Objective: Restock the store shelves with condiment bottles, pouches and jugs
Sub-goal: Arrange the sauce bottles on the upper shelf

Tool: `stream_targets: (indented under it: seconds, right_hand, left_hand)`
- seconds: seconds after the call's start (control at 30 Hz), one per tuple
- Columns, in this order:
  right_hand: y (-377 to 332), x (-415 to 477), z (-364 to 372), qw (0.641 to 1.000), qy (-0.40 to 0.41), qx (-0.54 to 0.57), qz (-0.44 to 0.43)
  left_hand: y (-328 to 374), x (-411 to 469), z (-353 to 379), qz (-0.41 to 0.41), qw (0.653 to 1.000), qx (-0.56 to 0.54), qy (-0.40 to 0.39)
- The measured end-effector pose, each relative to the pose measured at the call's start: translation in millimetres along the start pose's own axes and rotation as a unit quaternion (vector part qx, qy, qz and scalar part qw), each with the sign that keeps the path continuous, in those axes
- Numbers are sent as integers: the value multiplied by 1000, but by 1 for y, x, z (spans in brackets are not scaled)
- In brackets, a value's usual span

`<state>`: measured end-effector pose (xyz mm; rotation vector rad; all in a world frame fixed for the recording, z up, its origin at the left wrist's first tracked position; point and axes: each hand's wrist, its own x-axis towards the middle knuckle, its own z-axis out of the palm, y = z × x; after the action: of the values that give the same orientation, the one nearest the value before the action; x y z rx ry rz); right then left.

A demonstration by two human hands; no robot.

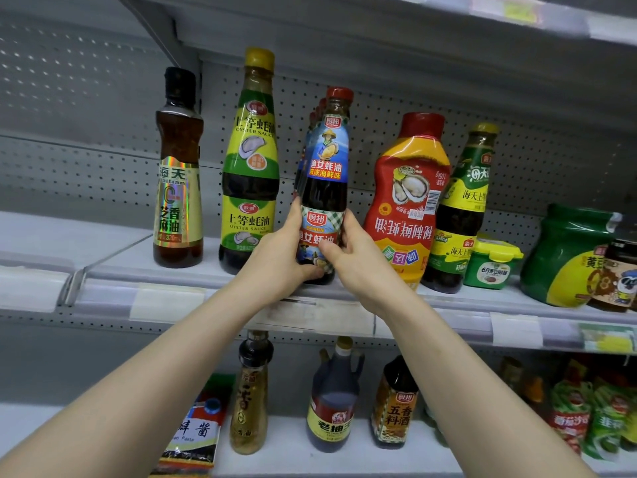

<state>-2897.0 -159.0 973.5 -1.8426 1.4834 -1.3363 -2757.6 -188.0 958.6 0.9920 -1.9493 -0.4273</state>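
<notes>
While my forearms cross in front of the lower shelf, where a dark jug stands at six o'clock, both grips meet on one bottle. The left grip clasps the blue bottle low from nine o'clock, fingertips curled round near its base. The right grip holds it from three o'clock, thumb across the label. The bottle is upright at the front edge of the upper shelf; I cannot tell whether its base rests there. A green bottle stands at its nine o'clock and a red squeeze bottle at its three. Behind, at twelve, red caps of a matching row show.
</notes>
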Motion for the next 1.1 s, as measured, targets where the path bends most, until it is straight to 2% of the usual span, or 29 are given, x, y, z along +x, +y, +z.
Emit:
stream_targets:
  seconds: [0.33, 0.8, 1.0, 1.1]
  right_hand:
    - [-3, 10, 2, 1000, 0, -19, 24]
    - [-9, 7, 5, 999, 9, -31, 38]
    - [-15, -1, 6, 997, 35, -48, 53]
    - [-17, -8, -2, 997, 42, -49, 45]
  left_hand:
    - [2, 13, 1, -35, 999, 35, -9]
    - [7, 8, -4, -41, 998, 50, 1]
    - [7, 3, -3, -28, 997, 64, 18]
    - [11, -4, -1, 1, 996, 64, 61]
